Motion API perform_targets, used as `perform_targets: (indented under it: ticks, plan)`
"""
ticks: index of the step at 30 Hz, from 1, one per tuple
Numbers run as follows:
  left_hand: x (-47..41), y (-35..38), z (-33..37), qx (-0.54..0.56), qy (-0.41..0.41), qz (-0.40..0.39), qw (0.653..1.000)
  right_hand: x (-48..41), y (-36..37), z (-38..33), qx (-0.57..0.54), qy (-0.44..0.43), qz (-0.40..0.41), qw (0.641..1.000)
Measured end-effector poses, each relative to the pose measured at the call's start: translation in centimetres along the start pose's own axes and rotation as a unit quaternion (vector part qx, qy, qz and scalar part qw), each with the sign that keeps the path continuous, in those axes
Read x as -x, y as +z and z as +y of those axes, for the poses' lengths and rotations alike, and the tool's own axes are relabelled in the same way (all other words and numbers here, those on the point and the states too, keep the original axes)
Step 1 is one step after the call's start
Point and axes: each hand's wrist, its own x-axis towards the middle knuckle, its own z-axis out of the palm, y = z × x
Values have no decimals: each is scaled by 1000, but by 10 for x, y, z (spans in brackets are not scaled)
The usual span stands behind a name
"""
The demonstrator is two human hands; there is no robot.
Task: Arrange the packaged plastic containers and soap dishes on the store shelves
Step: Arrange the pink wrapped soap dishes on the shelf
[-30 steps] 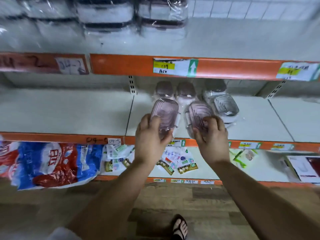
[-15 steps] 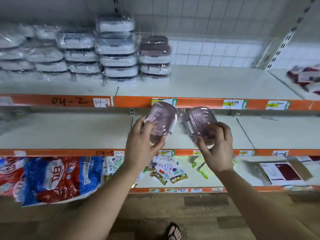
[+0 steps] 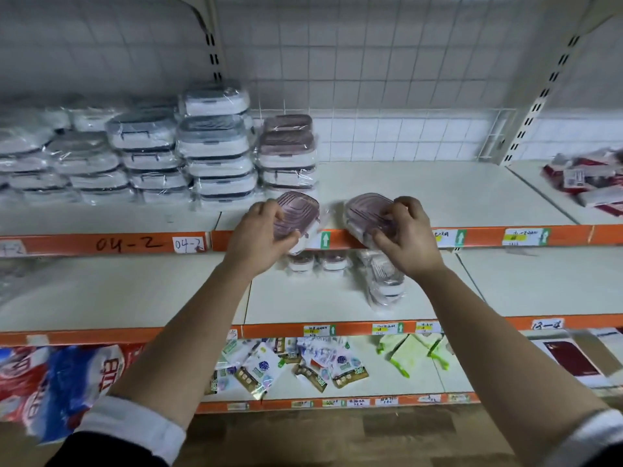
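- Two wrapped pink soap dishes are held up at the front edge of the upper shelf (image 3: 421, 193), one in each hand.
- The left hand (image 3: 259, 237) is closed around the left soap dish (image 3: 298, 214); the right hand (image 3: 406, 235) is closed around the right soap dish (image 3: 365, 210), with fingers over its ribbed lid.
- Both dishes are tilted, lids toward the camera, just above the orange shelf lip (image 3: 337, 239) and not yet set down.
- The step in hand is judged to be placement on the upper shelf, right of the pink stack (image 3: 288, 153).
- For a good result, the dishes should be lifted clear of the lip, levelled so the bases go down flat, and set just beside the pink stack, where bare shelf is seen.
- The film wrap looks slippery, so a firm grip by the sides is advised until each base is resting.
- The neighbouring stacks should not be nudged, since they look loosely piled.
- Counts: two soap dishes are in hand.
- On the middle shelf (image 3: 151, 291), two small wrapped dishes (image 3: 317, 262) are seen at the far side and a leaning pile (image 3: 386, 281) at the right; its number cannot be told.
- On the upper shelf, about four pink-lidded packs are stacked; the grey-lidded containers (image 3: 215, 153) to the left are many, and blur prevents an exact count.
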Motion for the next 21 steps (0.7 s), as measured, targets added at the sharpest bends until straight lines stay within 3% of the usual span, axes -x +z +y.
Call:
perform_targets:
  ticks: [6,11,17,21]
  plan:
    - [-27,19,-2,45,-61,-62,995,-32,4,19,-35,47,-40,997]
    - [-33,32,9,16,-100,-21,995,-44,13,26,4,15,-25,1000]
    - [-36,36,15,-29,-116,44,992,-45,29,33,-57,43,34,997]
    - [-37,39,14,-24,-109,55,992,-57,28,45,-71,84,16,994]
